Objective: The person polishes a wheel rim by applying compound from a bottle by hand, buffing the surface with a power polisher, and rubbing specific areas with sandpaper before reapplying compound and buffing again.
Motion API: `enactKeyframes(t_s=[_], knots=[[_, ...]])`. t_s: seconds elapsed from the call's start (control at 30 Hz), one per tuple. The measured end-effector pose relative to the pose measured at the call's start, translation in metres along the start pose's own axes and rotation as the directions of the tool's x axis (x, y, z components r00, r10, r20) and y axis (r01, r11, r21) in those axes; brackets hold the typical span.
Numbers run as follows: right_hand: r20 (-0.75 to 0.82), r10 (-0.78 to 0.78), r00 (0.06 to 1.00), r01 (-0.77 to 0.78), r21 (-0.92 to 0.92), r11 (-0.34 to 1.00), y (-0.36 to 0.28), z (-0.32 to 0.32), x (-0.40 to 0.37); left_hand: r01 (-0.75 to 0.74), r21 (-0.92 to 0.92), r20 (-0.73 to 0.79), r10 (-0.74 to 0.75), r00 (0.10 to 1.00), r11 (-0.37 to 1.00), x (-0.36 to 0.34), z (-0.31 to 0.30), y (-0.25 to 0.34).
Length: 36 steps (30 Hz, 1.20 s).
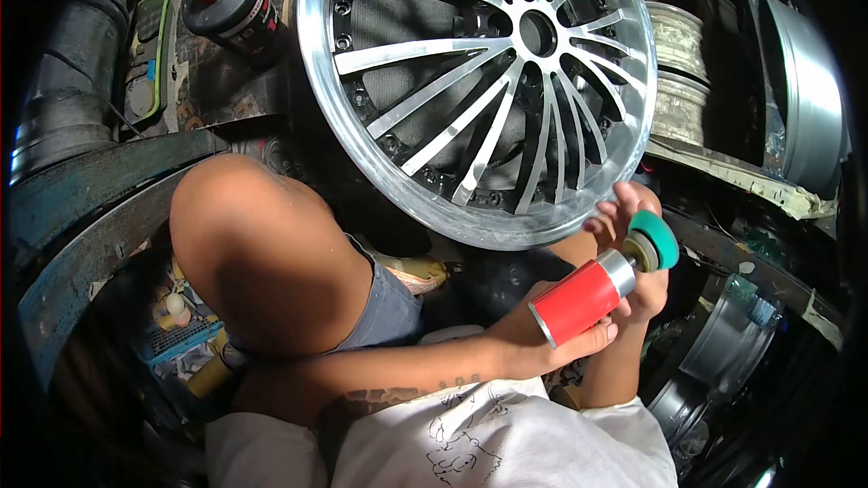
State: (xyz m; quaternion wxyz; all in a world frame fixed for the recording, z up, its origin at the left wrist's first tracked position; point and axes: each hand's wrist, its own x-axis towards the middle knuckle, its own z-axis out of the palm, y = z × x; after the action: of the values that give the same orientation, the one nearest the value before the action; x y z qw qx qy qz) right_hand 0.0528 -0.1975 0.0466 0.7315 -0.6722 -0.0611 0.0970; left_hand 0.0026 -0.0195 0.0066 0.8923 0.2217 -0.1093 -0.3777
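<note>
A: Hands?
B: Left hand [533, 339] clasps the polisher [586, 296] by its red body. Right hand [644, 296] cups its head, fingers at the green pad [658, 237], just off the wheel rim [411, 52], lower edge.
A: Progress?
B: Lip gleams. Pad is off the metal, so probably mid-job.

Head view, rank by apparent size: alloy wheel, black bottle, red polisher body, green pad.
1. alloy wheel, by far the largest.
2. black bottle and red polisher body look about alike. The polisher is nearer the camera, so I won't rank them.
3. green pad, smallest.
</note>
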Motion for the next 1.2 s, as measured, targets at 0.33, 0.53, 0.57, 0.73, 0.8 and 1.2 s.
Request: enactKeyframes(t_s=[0.33, 0.53, 0.57, 0.73, 0.8, 1.2], knots=[[0.020, 0.388, 0.922, -0.283, -0.650, 0.705, -0.042, 0.017, -0.062, -0.145, 0.644, -0.226, 0.368, 0.902, 0.751, 0.005, 0.002, -0.008], [-0.340, 0.061, 0.938, -0.310, -0.749, 0.586, -0.011, 0.054, -0.054, -0.054, 0.848, -0.208, 0.426, 0.880, 0.527, 0.005, 0.002, -0.017], [-0.333, 0.119, 0.936, -0.332, -0.716, 0.614, -0.011, 0.053, -0.053, -0.040, 0.854, -0.234, 0.451, 0.861, 0.518, 0.006, 0.002, -0.020], [-0.164, 0.368, 0.915, -0.384, -0.629, 0.676, -0.015, 0.039, -0.036, -0.097, 0.543, -0.392, 0.354, 0.849, 0.834, 0.003, 0.006, -0.012], [-0.051, 0.378, 0.925, -0.292, -0.730, 0.617, -0.013, 0.046, -0.019, -0.087, 0.332, -0.484, 0.249, 0.839, 0.939, 0.002, 0.005, -0.011], [0.153, 0.544, 0.825, -0.274, -0.734, 0.622, 0.004, 0.037, 0.019, -0.098, 0.118, -0.621, 0.150, 0.769, 0.988, 0.009, -0.010, -0.010]])
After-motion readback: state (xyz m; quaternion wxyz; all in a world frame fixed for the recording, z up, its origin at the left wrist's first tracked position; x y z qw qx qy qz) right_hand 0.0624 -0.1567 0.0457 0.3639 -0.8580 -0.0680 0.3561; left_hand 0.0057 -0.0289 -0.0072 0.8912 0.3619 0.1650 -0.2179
